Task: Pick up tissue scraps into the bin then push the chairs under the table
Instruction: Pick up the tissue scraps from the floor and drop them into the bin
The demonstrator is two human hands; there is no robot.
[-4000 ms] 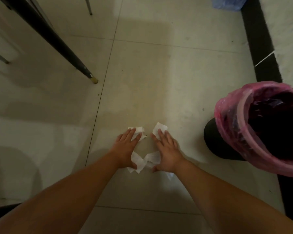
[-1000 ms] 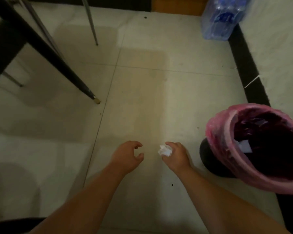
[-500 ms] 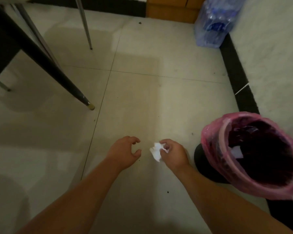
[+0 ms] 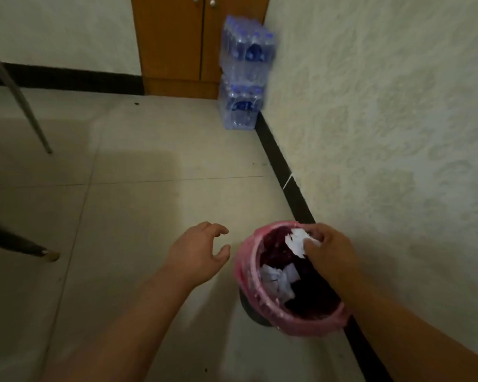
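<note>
A round bin lined with a pink bag stands on the floor against the right wall. My right hand hovers over its open mouth, pinching a crumpled white tissue scrap. More white tissue scraps lie inside the bin on the dark contents. My left hand floats just left of the bin, fingers curled and apart, holding nothing. No scraps show on the floor tiles in view.
A dark chair leg with a pale foot rests at the left; a thin metal leg slants at upper left. Stacked packs of water bottles stand in the corner beside a wooden cabinet. A black skirting lines the wall.
My right hand carried the tissue scrap from the floor rightward to above the bin's mouth. The left hand rose, staying empty. The view tilted up toward the corner.
</note>
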